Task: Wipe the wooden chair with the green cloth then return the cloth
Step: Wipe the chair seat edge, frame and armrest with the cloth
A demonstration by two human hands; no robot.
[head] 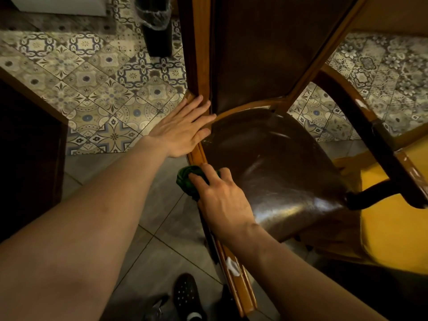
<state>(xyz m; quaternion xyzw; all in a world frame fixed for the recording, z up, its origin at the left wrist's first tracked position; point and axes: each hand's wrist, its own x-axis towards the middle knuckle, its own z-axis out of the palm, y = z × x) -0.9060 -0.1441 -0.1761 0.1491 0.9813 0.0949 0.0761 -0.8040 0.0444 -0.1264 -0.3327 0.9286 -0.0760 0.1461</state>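
- Two bare hands are in view. The left hand (185,128) lies flat and open, fingers together and stretched out, palm pressed against the left edge of the wooden chair (273,158) where the seat meets the backrest; it has hold of nothing.
- The right hand (220,198), nearer and just right of the left one, is curled down over the green cloth (188,181), fingers bent on top of it and pushing it against the seat's left wooden rim.
- The cloth is bunched into one dark green wad; it sits on the near-left edge of the seat, partly hidden under the fingers.
- Far left of centre stands one black bin (157,26) on the patterned floor tiles (92,77); a clear plastic liner is folded over its rim. What is inside cannot be told.
- Near bottom centre, one dark perforated shoe (185,295) stands on plain grey tiles.
- One chair: a dark brown glossy seat and dark backrest panel in an orange-brown wooden frame, seen from above.
- On the near part of the chair's left rail is one small white mark (231,265), a chip or scrap; which cannot be told.
- On the right, one curved dark armrest (379,140) crosses over a yellow surface (398,223), with pale scuffs along its top.
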